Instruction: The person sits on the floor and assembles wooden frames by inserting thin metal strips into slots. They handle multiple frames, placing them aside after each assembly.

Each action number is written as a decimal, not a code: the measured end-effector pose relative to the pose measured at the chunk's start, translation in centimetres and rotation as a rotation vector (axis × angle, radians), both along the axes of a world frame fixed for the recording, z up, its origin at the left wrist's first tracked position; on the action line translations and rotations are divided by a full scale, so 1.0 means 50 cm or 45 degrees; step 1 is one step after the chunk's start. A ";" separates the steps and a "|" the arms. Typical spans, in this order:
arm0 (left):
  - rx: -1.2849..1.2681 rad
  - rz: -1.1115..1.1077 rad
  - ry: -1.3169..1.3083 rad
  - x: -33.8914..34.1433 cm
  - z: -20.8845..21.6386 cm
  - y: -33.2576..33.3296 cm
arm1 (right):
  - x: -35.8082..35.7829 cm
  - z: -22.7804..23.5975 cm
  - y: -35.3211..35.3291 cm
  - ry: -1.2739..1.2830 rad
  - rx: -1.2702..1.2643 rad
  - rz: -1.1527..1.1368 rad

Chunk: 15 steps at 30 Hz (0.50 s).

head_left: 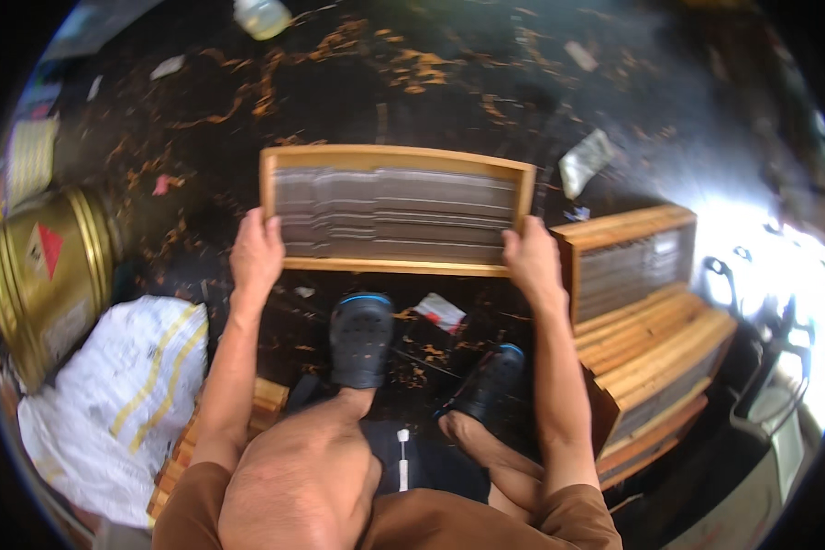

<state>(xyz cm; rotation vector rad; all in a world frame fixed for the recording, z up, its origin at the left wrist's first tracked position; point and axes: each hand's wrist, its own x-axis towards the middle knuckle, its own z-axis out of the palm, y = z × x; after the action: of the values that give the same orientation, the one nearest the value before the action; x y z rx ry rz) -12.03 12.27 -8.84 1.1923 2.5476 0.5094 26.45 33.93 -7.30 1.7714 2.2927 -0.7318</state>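
Note:
A shallow rectangular wooden frame (390, 266) with a dark grey, streaked panel inside is held level in front of me, above the floor. My left hand (258, 247) is closed round its left end, thumb over the edge. At the opposite end my right hand (532, 261) grips the short side in the same way. Pale lines run lengthwise across the panel; I cannot tell whether they are wires or reflections. Close beside my right forearm stands a stack of similar wooden frames (655, 316), the top one tilted up on edge.
A gold metal drum (50, 280) and a white sack with yellow stripes (124, 394) stand at left, near slatted wooden pieces (268, 396). Scraps litter the dark floor (339, 101), including a crumpled wrapper (585, 163). My dark clogs (361, 341) are below the frame.

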 end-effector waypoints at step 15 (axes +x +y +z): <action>0.218 -0.414 0.039 -0.037 0.269 0.029 | 0.067 0.354 0.060 0.309 0.301 0.020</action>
<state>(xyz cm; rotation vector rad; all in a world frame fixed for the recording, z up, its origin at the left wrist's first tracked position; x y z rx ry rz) -13.89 13.75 4.63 1.6470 2.3040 0.6421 29.79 36.92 10.40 1.8474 2.6474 -0.7356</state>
